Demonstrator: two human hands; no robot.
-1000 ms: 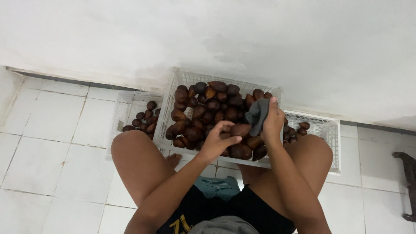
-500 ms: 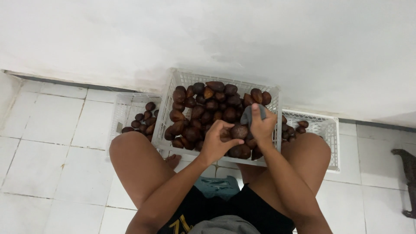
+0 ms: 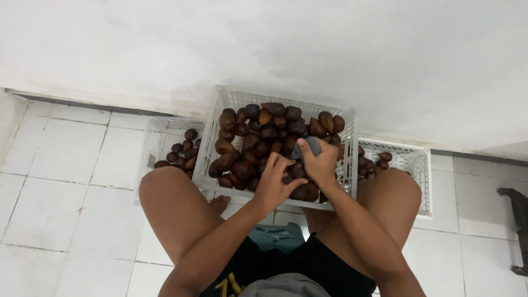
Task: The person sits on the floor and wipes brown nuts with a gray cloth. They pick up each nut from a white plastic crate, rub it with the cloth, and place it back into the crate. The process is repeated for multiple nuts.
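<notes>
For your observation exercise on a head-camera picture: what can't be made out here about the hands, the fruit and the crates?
- Head view: what the left hand touches; its palm covers it.
- Grey item in the right hand: kind unclear, its grip covers most.
- Fruit deep in the middle crate: buried under the top layer.
- Side crates: partly behind the knees.
</notes>
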